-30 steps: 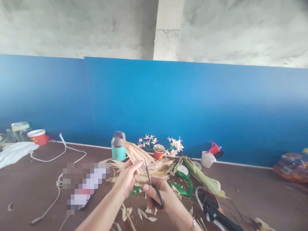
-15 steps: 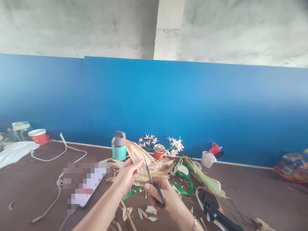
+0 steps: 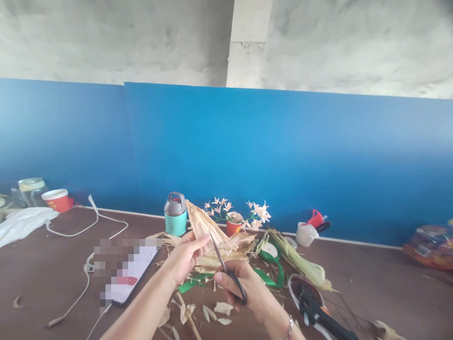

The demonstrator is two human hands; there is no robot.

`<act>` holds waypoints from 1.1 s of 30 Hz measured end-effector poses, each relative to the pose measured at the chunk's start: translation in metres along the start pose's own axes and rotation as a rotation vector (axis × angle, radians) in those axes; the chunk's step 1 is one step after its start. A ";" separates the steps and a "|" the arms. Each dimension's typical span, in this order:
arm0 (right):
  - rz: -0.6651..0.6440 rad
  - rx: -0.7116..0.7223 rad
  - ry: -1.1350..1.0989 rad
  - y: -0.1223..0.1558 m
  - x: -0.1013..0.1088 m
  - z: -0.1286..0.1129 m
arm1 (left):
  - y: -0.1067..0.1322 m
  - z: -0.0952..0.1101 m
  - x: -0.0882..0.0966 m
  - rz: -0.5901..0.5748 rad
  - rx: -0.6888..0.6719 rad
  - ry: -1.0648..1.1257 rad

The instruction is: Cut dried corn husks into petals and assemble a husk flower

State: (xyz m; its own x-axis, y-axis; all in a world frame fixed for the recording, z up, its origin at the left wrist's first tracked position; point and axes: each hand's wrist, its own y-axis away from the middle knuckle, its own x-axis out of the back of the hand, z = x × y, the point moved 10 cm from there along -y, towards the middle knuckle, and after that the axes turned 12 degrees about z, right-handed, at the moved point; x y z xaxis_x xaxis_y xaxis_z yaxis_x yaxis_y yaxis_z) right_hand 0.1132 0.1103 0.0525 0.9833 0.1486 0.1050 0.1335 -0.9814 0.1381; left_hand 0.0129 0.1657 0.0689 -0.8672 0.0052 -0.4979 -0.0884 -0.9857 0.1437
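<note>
A dry, pale corn husk point(image 3: 203, 220) is pinched between the thumb and fingers of my left hand point(image 3: 186, 259), its pointed end up. My right hand point(image 3: 242, 283) grips a pair of scissors point(image 3: 236, 285) by the dark handles. The blades point up and to the left and meet the husk's lower part, close to my left thumb. Whether the blades are apart is too small to tell. Beneath both hands lie more dry husks point(image 3: 226, 257) and several small cut scraps point(image 3: 223, 308).
Behind the husks, a red cup point(image 3: 233, 224) holds pale flowers, beside a teal flask point(image 3: 175, 219). Green ribbon point(image 3: 278, 274), a green-husked corn ear point(image 3: 300, 259) and a black-handled tool point(image 3: 318, 307) lie rightward. A phone point(image 3: 136, 276) with white cable is at left. A blue partition point(image 3: 226, 151) stands behind.
The husk has shifted slightly to the right and its tip has risen a little. My right hand and the scissors have moved slightly right. The rest looks the same.
</note>
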 end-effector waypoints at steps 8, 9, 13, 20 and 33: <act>-0.009 0.009 -0.017 0.000 -0.001 0.001 | 0.000 0.002 0.006 0.105 0.021 0.057; -0.011 0.010 -0.021 0.000 -0.001 0.001 | 0.000 0.002 0.007 0.127 0.014 0.071; -0.010 -0.002 -0.045 0.000 -0.002 0.002 | 0.000 0.002 0.008 0.143 -0.012 0.078; -0.006 0.029 -0.050 0.000 -0.002 0.000 | 0.002 -0.001 0.006 0.115 0.020 0.016; -0.031 0.017 -0.037 -0.001 -0.002 0.001 | -0.005 -0.004 0.013 0.121 0.031 0.004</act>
State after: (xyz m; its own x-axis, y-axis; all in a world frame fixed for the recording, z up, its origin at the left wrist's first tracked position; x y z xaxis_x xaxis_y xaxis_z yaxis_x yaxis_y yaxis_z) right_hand 0.1114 0.1106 0.0514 0.9825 0.1751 0.0641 0.1662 -0.9782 0.1242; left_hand 0.0038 0.1703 0.0580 -0.8706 -0.1140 -0.4786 0.0017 -0.9735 0.2288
